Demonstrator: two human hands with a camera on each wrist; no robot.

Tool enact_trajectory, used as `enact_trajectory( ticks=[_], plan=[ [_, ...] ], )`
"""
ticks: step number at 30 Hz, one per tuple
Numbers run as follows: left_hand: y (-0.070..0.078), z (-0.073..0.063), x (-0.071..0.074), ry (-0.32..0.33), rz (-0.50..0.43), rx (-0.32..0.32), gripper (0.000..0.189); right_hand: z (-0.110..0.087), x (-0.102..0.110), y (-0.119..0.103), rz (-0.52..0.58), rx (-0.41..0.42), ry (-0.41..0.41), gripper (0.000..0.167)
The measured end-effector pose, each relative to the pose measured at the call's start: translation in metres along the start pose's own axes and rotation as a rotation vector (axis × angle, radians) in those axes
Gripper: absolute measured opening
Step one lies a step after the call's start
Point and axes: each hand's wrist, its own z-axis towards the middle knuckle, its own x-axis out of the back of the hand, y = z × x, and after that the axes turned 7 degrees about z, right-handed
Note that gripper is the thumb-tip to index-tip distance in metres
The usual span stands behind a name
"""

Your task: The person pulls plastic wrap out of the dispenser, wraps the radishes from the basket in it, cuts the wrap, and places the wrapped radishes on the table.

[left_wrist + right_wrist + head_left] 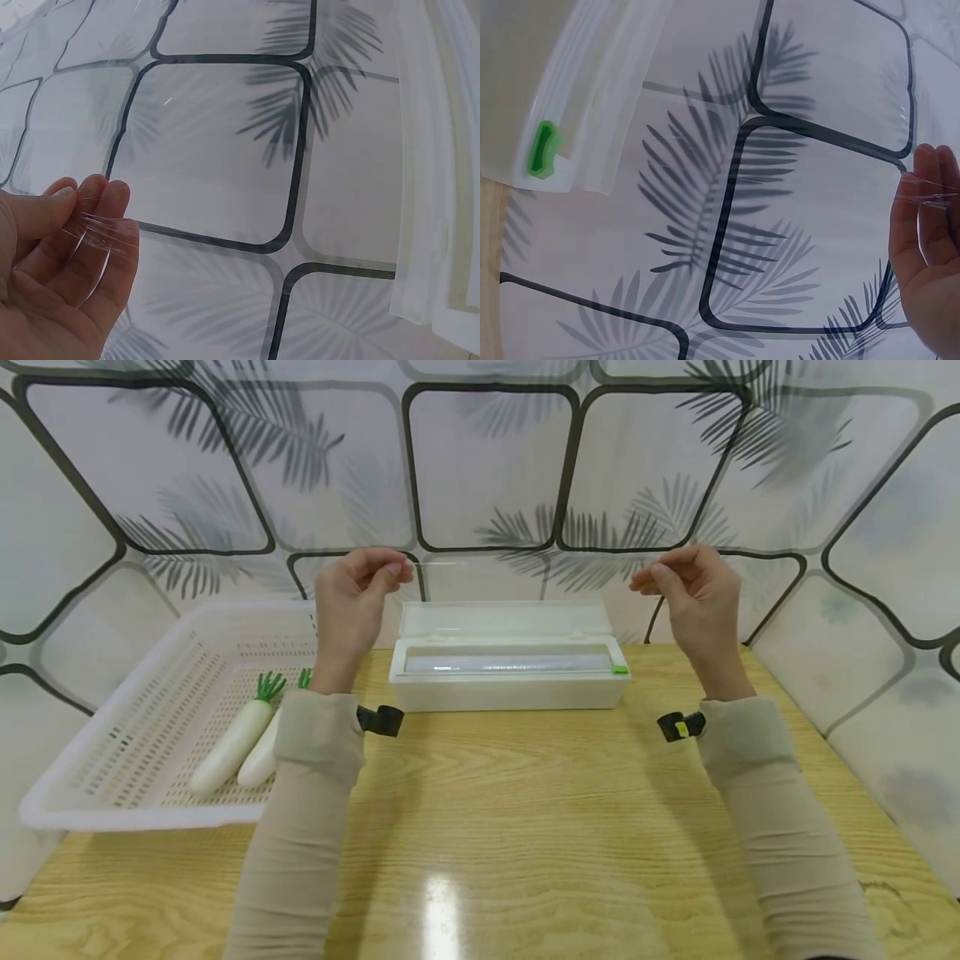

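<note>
A sheet of clear cling film [109, 234] stretches between both raised hands, so thin that only its creases and glints show. My left hand [351, 606] pinches one corner between thumb and fingers, where the film bunches up. On the other side my right hand [703, 602] pinches the opposite corner; its thumb is out of the right wrist view, where creased film crosses the fingers. Below and between the hands stands a white cling film dispenser [510, 695] with its lid [506, 620] raised. A roll of film [510, 663] lies inside, and a green slide cutter [619, 669] sits at its right end.
At the left stands a white perforated basket [97, 768] holding two white radishes, one radish [234, 747] in plain view and the other radish [259, 760] partly behind my left sleeve. A patterned cloth [487, 468] rises behind the wooden table [510, 827].
</note>
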Motion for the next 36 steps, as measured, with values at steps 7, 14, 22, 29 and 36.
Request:
enact_trajectory(
  ticks=[7, 14, 22, 29, 36],
  plan=[
    [0.009, 0.001, 0.003, 0.038, -0.057, -0.039, 0.011, 0.005, 0.0, -0.009, -0.019, 0.074, -0.012, 0.006],
    [0.016, 0.002, 0.006, 0.063, -0.118, -0.065, 0.009, 0.008, -0.002, -0.019, 0.1, 0.046, 0.042, 0.007],
    [0.023, 0.002, 0.009, 0.087, -0.143, -0.123, 0.008, 0.009, -0.001, -0.027, 0.097, 0.061, 0.075, 0.007],
    [0.029, 0.003, 0.012, 0.094, -0.171, -0.159, 0.008, 0.01, -0.002, -0.037, 0.105, 0.091, 0.091, 0.005],
    [0.037, 0.002, 0.014, 0.102, -0.187, -0.212, 0.009, 0.011, 0.0, -0.047, 0.069, 0.116, 0.097, 0.004]
  ],
)
